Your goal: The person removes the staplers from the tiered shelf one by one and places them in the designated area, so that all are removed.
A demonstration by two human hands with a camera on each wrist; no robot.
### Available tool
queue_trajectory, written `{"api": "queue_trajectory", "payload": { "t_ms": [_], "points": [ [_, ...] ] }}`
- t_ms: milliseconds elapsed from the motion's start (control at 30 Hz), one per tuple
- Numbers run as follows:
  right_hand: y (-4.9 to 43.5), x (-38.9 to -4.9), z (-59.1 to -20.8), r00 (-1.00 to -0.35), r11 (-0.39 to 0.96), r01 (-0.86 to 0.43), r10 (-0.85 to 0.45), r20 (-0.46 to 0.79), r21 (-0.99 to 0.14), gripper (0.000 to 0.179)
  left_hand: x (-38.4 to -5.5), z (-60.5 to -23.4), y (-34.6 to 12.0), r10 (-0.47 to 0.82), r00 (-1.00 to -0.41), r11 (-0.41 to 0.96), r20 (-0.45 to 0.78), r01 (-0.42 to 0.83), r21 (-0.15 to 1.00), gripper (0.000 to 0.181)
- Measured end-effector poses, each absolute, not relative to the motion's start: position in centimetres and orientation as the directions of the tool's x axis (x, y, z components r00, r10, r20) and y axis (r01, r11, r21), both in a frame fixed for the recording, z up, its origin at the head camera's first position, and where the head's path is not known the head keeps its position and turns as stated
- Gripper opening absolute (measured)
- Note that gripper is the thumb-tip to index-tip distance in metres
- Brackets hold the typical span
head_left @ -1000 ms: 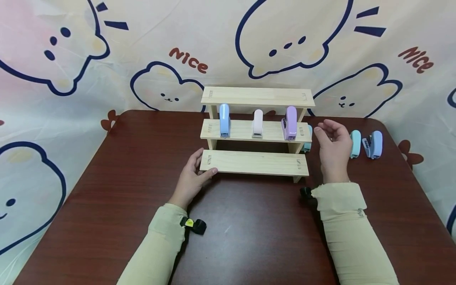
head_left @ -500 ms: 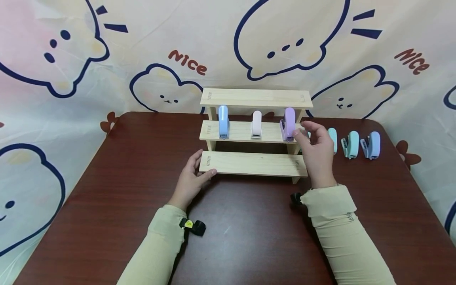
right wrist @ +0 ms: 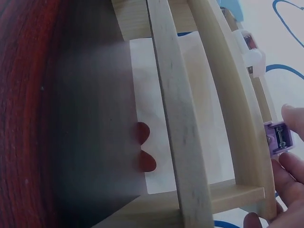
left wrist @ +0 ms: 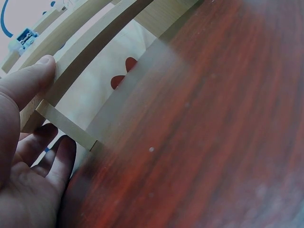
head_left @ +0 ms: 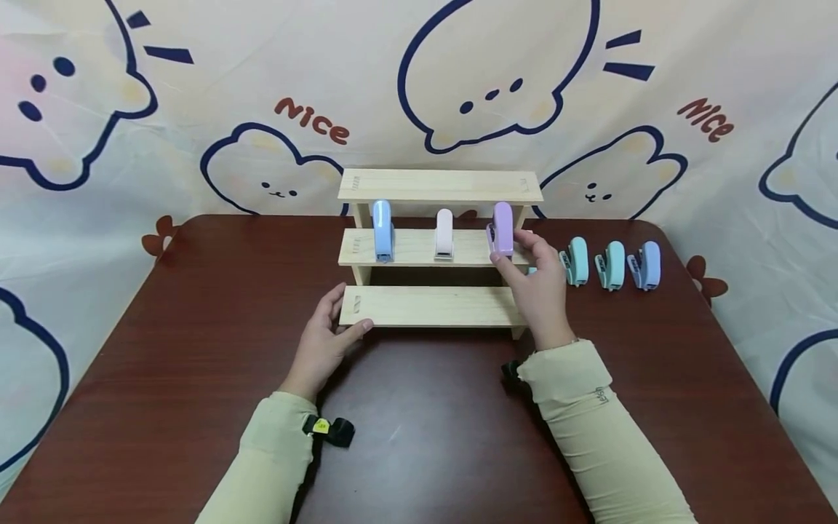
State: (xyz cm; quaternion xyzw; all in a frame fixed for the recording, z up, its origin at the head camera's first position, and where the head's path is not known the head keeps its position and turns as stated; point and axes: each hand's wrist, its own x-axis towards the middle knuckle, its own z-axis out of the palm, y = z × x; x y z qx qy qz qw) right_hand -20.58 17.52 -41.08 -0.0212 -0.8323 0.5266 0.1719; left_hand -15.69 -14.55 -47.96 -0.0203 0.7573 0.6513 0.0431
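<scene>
A three-tier wooden display rack (head_left: 432, 306) stands on the table. My left hand (head_left: 321, 342) grips the left end of its lowest tier, thumb at the front edge and fingers around the side; the left wrist view shows this thumb (left wrist: 38, 78) on the wood. On the middle tier stand a blue stapler (head_left: 382, 231), a white stapler (head_left: 444, 234) and a purple stapler (head_left: 502, 229). My right hand (head_left: 540, 291) holds the purple stapler between thumb and fingers near its base. In the right wrist view, the purple stapler (right wrist: 279, 137) sits between them at the tier's edge.
Right of the rack, two teal staplers (head_left: 611, 266) and a blue one (head_left: 644, 266) stand in a row on the brown table (head_left: 655, 364). Another teal item (head_left: 532, 270) is mostly hidden behind my right hand. A printed cloth (head_left: 366, 73) hangs behind the table.
My right hand has moved left from beside the rack to the purple stapler and taken hold of it. My left hand stays on the lowest tier. The head view has shifted slightly right.
</scene>
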Motion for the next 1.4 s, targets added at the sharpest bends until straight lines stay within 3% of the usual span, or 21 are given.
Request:
{"api": "queue_trajectory", "payload": {
  "t_ms": [867, 1400],
  "points": [
    [20.1, -19.5, -40.9, -0.899, 0.367, -0.213, 0.290, 0.329, -0.906, 0.041, -15.8, -48.0, -14.5, 0.016, -0.995, 0.140, -0.102, -0.099, 0.985, 0.086],
    [26.0, -16.6, -41.3, -0.905, 0.291, -0.013, 0.403, 0.135, -0.957, 0.050, -15.8, -48.1, -14.4, 0.016, -0.995, 0.099, -0.100, -0.098, 0.990, 0.087]
  ]
}}
